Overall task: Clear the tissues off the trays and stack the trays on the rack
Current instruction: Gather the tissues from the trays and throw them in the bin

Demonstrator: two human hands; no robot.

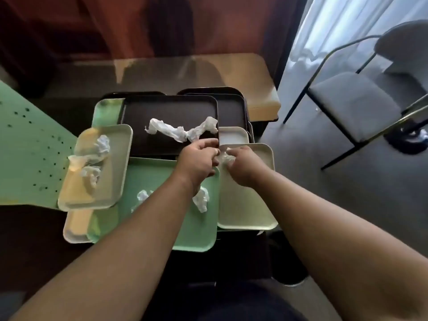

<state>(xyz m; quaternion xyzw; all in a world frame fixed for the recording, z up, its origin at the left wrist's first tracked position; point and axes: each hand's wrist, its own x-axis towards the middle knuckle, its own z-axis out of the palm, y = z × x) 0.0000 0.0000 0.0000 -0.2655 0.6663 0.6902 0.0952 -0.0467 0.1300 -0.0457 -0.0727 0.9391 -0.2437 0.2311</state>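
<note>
Several trays overlap on a dark surface. A dark brown tray [139, 144] holds a long twisted white tissue [180, 130]. My left hand [199, 156] rests at that tray's near right corner, its fingers curled at the tissue's end. My right hand [243, 165] is over the cream tray [245, 209] on the right, shut on a crumpled tissue [225, 156]. A green tray [194, 232] in front carries two tissue wads [201, 199], partly hidden by my left forearm. A tilted cream tray [115, 172] on the left holds more tissues [97, 158].
More dark trays [231, 107] are stacked behind, on a wooden table [254, 75]. A green perforated panel [27, 154] stands at the left. A grey chair [352, 105] stands on the carpet at the right, by a curtain.
</note>
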